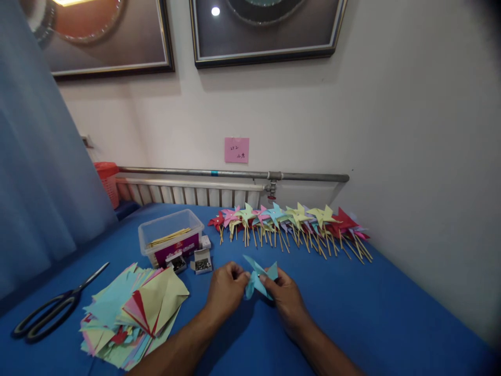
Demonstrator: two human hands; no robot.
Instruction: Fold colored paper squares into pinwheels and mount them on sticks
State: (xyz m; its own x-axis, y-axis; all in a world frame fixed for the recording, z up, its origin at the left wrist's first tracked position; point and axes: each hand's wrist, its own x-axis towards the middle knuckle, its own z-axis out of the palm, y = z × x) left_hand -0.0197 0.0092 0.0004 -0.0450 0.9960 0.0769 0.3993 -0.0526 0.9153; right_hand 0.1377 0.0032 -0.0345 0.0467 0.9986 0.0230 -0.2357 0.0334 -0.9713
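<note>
A light blue paper pinwheel (256,282) is held between my two hands above the blue table, with a small dark pin at its centre. My left hand (229,284) is closed, its thumb and forefinger pinching the pinwheel's left edge. On the other side my right hand (284,295) grips it, the thumb pressed close to the pin. Its lower fingers are hidden behind the paper. No stick can be made out on this pinwheel. Just beyond my left hand stands a small open box of metal pins (202,262), with a second pin box (177,262) beside it.
Finished pinwheels on sticks (276,216) lie in a row along the back. A clear plastic tub (172,222) holds wooden sticks (170,237). Cut coloured paper sheets (133,313) are piled at the left, beside black-handled scissors (58,308). A radiator (195,194) lines the wall.
</note>
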